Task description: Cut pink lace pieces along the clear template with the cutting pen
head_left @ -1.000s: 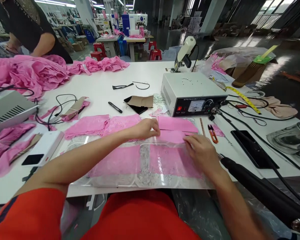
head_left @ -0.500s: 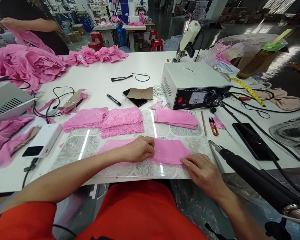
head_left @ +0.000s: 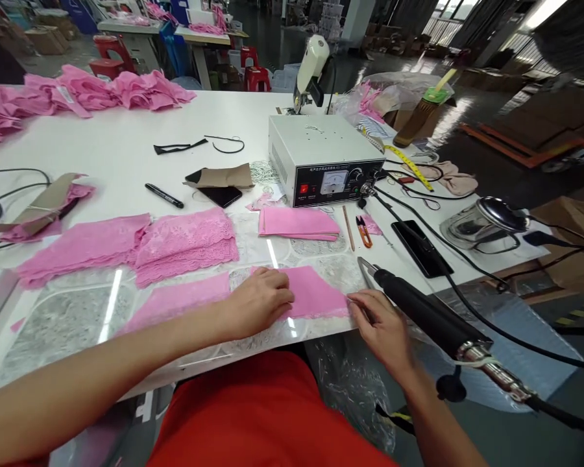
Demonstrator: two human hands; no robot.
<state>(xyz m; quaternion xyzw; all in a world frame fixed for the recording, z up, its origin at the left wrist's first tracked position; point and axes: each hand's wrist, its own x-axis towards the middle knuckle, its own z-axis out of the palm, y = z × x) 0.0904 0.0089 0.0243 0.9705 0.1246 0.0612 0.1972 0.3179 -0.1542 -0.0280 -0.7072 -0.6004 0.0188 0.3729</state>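
A smooth pink fabric piece (head_left: 316,293) lies flat near the table's front edge. My left hand (head_left: 263,299) is on its left part, fingers curled together and pressed against the cloth; the fingertips are partly hidden. At the right corner, my right hand (head_left: 382,324) pinches the fabric edge between thumb and fingers. A paler pink fabric strip (head_left: 185,297) extends left from under my left hand and forearm. Just right of my right hand is a black handheld tool (head_left: 418,308) with a metal tip, its cable running off to the right.
Behind lie pink lace pieces (head_left: 187,243) and a stack of smooth pink pieces (head_left: 296,222). A grey control box (head_left: 326,146) stands further back. Orange thread snips (head_left: 363,232), a black phone (head_left: 421,248) and a glass mug (head_left: 484,224) are at the right; a black pen (head_left: 164,195) lies left.
The head view has turned to the right, so the table things appear further left. My right hand still holds the fabric's right corner, and my left hand remains on the cloth.
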